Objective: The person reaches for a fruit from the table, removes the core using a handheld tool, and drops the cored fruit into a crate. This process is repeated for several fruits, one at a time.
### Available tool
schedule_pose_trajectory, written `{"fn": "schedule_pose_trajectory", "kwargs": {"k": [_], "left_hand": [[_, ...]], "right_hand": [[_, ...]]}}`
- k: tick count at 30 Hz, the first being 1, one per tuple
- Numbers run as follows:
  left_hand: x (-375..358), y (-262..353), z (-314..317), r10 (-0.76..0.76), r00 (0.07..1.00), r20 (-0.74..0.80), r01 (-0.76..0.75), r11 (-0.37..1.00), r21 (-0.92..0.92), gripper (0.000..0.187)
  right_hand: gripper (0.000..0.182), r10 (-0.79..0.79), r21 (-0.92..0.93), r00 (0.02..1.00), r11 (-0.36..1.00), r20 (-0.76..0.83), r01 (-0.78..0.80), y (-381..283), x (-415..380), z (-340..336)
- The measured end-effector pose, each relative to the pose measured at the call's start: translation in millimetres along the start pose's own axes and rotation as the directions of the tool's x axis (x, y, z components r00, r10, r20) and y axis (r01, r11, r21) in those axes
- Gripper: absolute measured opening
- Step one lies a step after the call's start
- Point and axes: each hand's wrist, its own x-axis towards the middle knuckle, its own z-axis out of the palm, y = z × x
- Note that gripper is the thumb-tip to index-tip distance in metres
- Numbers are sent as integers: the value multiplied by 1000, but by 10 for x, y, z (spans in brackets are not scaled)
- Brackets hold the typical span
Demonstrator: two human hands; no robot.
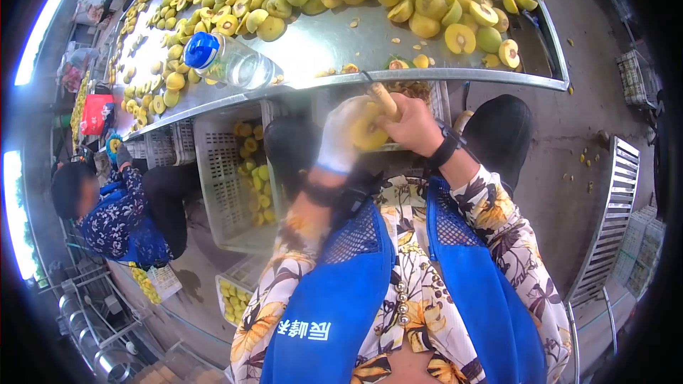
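My left hand [339,136], in a white glove and blurred by motion, is closed around a halved yellow peach [371,130]. My bare right hand [416,126] grips the light wooden handle [385,99] of a tool, with its thumb against the peach. A thin dark end of the tool points up toward the table edge; its working part is hard to make out. Both hands are just below the near rim of the metal table [341,82], above my knees. Many peach halves [427,3] are piled on the table, some cut side up.
A clear bottle with a blue cap [202,50] lies on the table near its rim. A white crate [220,188] with peaches stands left of my knees. Another person [131,213] sits farther left, holding fruit. A slatted metal rack [610,206] stands at right.
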Motion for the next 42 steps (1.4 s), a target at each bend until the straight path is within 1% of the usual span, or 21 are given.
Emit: {"fn": "schedule_pose_trajectory", "kwargs": {"k": [1, 2, 3, 4, 6, 7, 8, 9, 10, 11, 13, 16, 17, 22, 25, 31, 34, 37, 40, 41, 42], "left_hand": [[-28, -169, 35, -277, 961, 3, 255, 879, -402, 15], [-46, -325, 48, -509, 853, 117, 425, 546, -722, 17], [19, -457, -4, -484, 805, 343, 459, 141, -877, 22], [36, -294, 22, -686, 686, 242, 439, 125, -890, 23], [44, -196, -26, -624, 753, 209, 438, 239, -866, 24], [51, -244, -23, -594, 796, 119, 384, 341, -858, 24], [46, -291, -31, -556, 831, 30, 325, 441, -837, 25], [48, -146, -77, -537, 841, -58, 359, 637, -682, 25], [36, -227, -88, -438, 880, -183, 286, 797, -532, 26], [28, -378, -92, -310, 909, -279, 204, 914, -350, 27], [73, -169, -94, -398, 874, -280, 249, 860, -445, 31], [103, -169, -63, -401, 872, -281, 230, 841, -489, 31], [108, -127, -43, -384, 877, -287, 222, 855, -468, 31], [100, -140, 16, -280, 900, -335, 170, 931, -323, 30], [105, -127, 52, -320, 892, -320, 174, 896, -410, 29], [122, 0, 142, -308, 893, -327, 178, 911, -372, 22], [151, 37, 60, -292, 939, -181, 210, 905, -371, 22], [202, -16, -68, -352, 936, -10, 299, 810, -505, 23], [295, -69, -254, -299, 929, 217, 369, 767, -525, 24], [318, -89, -302, -287, 921, 263, 384, 781, -492, 25], [322, -90, -308, -303, 935, 182, 354, 789, -503, 25]], "right_hand": [[26, -18, -64, 1000, 998, -1, 18, -20, -11, 23], [25, -174, -205, 980, 960, 98, 191, -1, -61, 118], [25, -305, -321, 927, 875, 218, 363, 49, -152, 267], [24, -410, -407, 844, 745, 345, 528, 69, -206, 366], [24, -209, -353, 974, 907, 91, 228, 46, -197, 430], [24, -79, -289, 997, 955, -17, 71, 26, -207, 457], [27, 4, 67, 977, 998, -214, 10, 12, -162, 391], [28, 50, -39, 965, 997, -257, -62, 14, -97, 263], [30, 87, -141, 946, 980, -312, -137, -17, -53, 150], [30, 97, -172, 956, 974, -275, -148, -114, -54, 95], [30, 127, -236, 972, 956, -200, -174, -282, -104, 27], [30, 52, -223, 991, 972, -120, -78, 11, -210, 216], [32, 107, -216, 989, 968, -101, -127, 20, -235, 242], [32, 152, -195, 985, 967, -76, -165, 47, -236, 290], [31, 160, -211, 985, 962, -67, -171, 49, -244, 303], [25, 187, -133, 981, 972, -56, -193, 95, -294, 378], [22, 197, -142, 980, 969, -38, -200, 109, -321, 379], [21, 206, -170, 978, 964, -2, -204, 102, -335, 358], [20, 167, -200, 986, 967, 29, -158, 144, -337, 338], [20, 142, -200, 989, 971, 31, -133, 143, -312, 368], [19, 140, -175, 990, 976, 36, -131, 47, -279, 362]]}}
